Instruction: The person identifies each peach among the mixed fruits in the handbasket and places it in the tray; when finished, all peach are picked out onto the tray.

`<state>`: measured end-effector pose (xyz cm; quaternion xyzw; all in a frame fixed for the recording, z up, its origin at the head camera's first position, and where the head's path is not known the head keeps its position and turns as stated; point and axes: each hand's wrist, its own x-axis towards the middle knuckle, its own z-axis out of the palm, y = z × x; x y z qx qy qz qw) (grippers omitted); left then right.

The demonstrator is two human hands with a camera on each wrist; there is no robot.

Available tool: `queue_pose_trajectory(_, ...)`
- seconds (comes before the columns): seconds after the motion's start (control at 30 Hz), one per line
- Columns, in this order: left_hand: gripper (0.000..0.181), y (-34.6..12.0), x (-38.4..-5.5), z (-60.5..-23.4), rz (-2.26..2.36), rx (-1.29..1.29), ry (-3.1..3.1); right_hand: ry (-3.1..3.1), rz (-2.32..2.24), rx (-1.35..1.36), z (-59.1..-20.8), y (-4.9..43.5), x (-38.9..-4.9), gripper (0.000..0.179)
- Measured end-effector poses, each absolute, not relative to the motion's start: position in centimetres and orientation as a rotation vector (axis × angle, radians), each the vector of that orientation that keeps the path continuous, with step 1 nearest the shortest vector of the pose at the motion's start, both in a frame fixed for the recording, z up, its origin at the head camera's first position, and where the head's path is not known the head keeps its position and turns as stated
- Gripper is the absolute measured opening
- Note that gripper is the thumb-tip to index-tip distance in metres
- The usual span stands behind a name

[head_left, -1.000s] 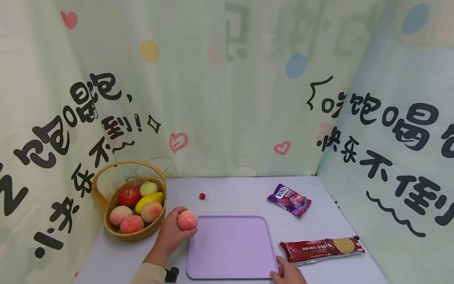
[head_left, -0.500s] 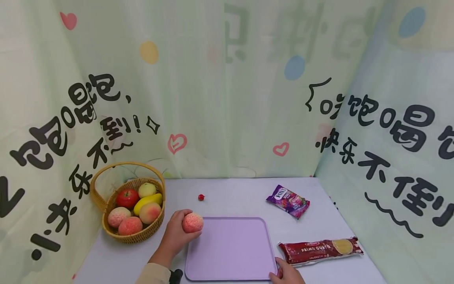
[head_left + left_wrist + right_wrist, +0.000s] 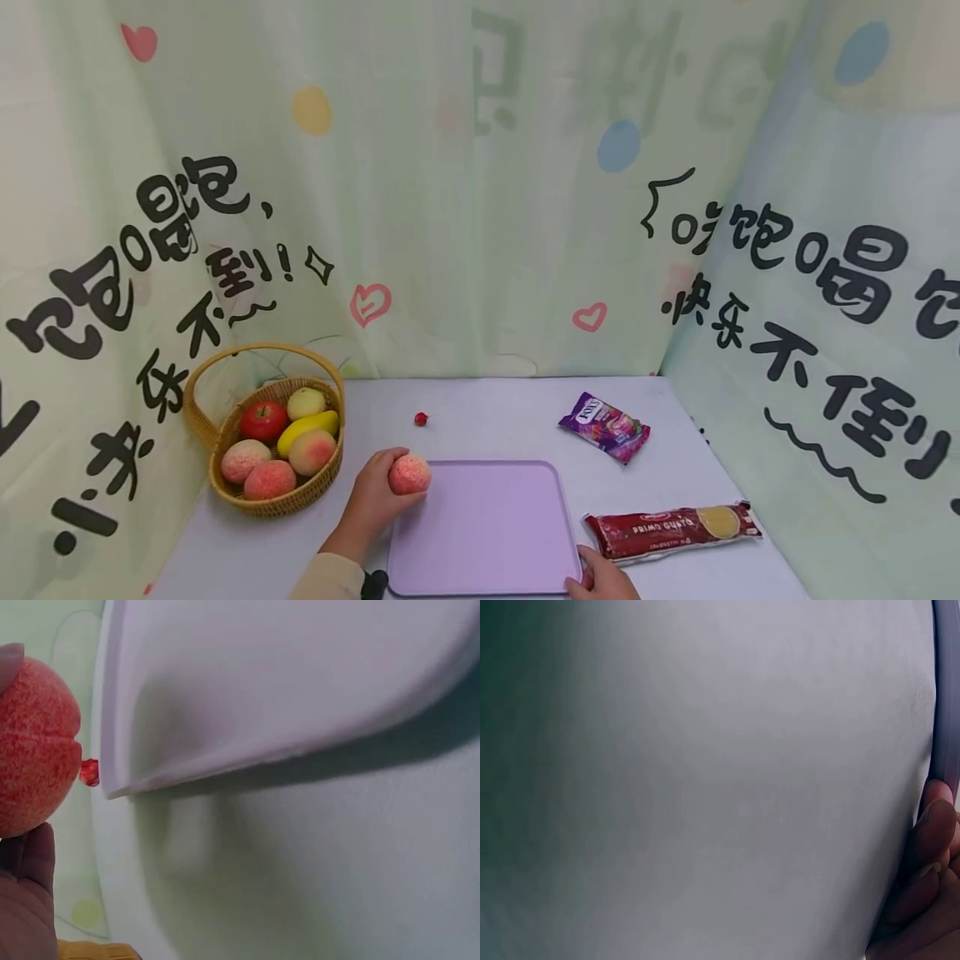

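My left hand (image 3: 373, 498) holds a pinkish-red peach (image 3: 410, 474) between thumb and fingers, above the far left corner of a light purple tray (image 3: 487, 533). In the left wrist view the peach (image 3: 34, 750) fills the left edge, with a thumb below it and a fingertip on top. The tray's raised rim (image 3: 247, 761) lies beside it, with a shadow on its surface. At the tray's near right corner, my right hand (image 3: 604, 577) pinches the rim. The right wrist view has its curled fingers (image 3: 934, 829) against the tray's side.
A wicker basket (image 3: 318, 487) of several fruits stands left. A small red berry-like thing (image 3: 421, 419) lies behind the tray. To the right are a purple Fox's candy bag (image 3: 606, 427) and a red spaghetti packet (image 3: 671, 532). Printed curtains (image 3: 465, 250) enclose the table.
The left hand has carried the peach slightly right, onto the tray's far left corner, then nearly stopped. The right hand stays on the tray. The whole head view has shifted a little.
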<state>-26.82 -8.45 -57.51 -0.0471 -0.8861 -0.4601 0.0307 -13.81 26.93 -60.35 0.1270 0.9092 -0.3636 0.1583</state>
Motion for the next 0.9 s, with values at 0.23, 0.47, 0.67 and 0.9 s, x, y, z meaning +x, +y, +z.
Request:
queue_pose_trajectory(0.23,0.073,-7.6,-27.3,-58.3,-1.385,-0.202,-2.753,2.614,-1.058,0.357,-60.2,27.3,-13.5,0.065)
queue_pose_trajectory(0.47,0.072,-6.8,-27.5,-58.6,-1.373,-0.235,-2.757,2.635,-1.051,0.352,-59.9,27.5,-13.4,0.065)
queue_pose_trajectory(0.67,0.071,-6.8,-27.4,-58.6,-1.331,-0.259,-2.776,2.638,-1.057,0.323,-60.1,27.5,-13.4,0.066)
queue_pose_trajectory(0.9,0.073,-6.5,-27.3,-58.1,-1.298,-0.232,-2.832,2.628,-1.064,0.317,-60.2,27.4,-13.5,0.066)
